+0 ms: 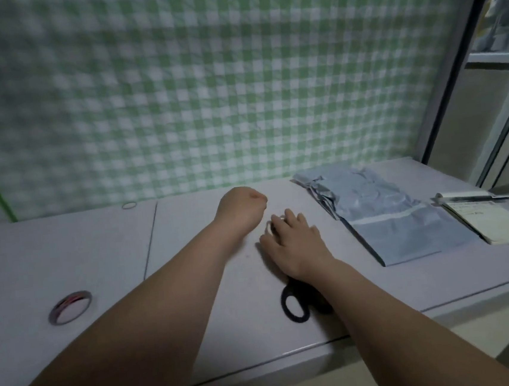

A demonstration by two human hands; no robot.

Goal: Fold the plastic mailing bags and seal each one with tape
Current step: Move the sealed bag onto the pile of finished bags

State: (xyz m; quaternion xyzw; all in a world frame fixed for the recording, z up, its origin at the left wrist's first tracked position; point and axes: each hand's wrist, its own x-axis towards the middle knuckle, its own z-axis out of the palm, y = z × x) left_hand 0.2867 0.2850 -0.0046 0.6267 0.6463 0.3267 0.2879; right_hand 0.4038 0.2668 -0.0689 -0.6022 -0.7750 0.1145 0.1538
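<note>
A pile of grey plastic mailing bags [382,211] lies flat on the right part of the pale table [97,254]. A roll of tape [70,307] sits near the table's front left. My left hand [240,208] is at the table's middle, bent down at the wrist with its fingers curled under; nothing shows in it. My right hand [292,239] rests palm down just beside it, fingers spread, lying over the blades of black-handled scissors [295,307]. Both hands are left of the bags and do not touch them.
A notebook [492,219] with a pen on its top edge lies right of the bags. A small thin ring [129,205] sits at the table's back edge. A green checked cloth [206,88] hangs behind the table. A seam runs across the tabletop on the left.
</note>
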